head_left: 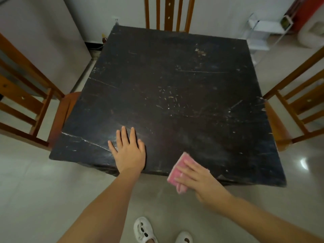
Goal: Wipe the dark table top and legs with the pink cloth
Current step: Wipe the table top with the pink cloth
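The left hand (129, 151) lies flat, fingers straight and spread, on the table (175, 88) near its front edge. Just beside it, the right hand (198, 179) presses the cloth (177, 170) with straight fingers onto that same edge, the cloth's lower end hanging over it.
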Available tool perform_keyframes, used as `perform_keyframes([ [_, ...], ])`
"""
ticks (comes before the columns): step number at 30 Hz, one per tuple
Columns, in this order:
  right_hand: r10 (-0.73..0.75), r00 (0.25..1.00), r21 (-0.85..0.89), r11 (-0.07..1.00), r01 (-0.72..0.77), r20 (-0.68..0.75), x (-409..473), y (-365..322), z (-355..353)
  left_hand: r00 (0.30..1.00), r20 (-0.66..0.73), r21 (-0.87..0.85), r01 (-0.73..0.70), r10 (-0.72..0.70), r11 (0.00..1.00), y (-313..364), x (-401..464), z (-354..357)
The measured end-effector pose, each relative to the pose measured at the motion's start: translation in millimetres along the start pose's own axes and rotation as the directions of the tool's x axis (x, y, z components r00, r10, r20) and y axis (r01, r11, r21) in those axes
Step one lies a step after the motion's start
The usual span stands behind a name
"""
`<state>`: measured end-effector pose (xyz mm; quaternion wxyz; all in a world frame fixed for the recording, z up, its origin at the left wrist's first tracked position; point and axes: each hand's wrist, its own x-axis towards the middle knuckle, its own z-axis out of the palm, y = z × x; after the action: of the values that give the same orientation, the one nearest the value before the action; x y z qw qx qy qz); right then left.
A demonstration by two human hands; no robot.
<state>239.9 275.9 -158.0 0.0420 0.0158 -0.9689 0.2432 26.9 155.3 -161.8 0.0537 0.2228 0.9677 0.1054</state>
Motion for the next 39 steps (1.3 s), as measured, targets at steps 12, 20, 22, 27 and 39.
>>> perform_keyframes([
  [12, 0.255, 0.926, -0.055, 0.958, -0.280, -0.280, -8.5, 51.4, -30.7, 1.000, -0.027, -0.016, -0.008, 0.007, 1.000, -0.5, 0.6, 2.7],
  [20, 0.361, 0.907, 0.254, 0.918, -0.305, -0.216, -43.4, -5.1, -69.2, 0.995, -0.024, -0.032, -0.097, 0.096, 0.995, 1.9, -3.5, 1.2],
  [22, 0.515, 0.759, 0.257, 0.857, -0.447, -0.398, -53.9, 32.4, -113.4, 0.959, -0.040, -0.028, -0.282, 0.281, 0.959, 16.3, -15.0, 5.5],
  [27, 0.748, 0.635, 0.002, 0.648, -0.762, -0.193, -85.9, 118.8, -105.7, 0.834, 0.039, -0.071, -0.546, 0.550, 0.834, 103.4, -64.6, 22.7],
  [39, 0.751, 0.467, 0.653, 0.648, -0.392, -0.466, -202.9, 29.8, -32.4, 0.741, 0.098, -0.032, -0.665, 0.664, 0.747, 125.4, -97.7, 45.2],
])
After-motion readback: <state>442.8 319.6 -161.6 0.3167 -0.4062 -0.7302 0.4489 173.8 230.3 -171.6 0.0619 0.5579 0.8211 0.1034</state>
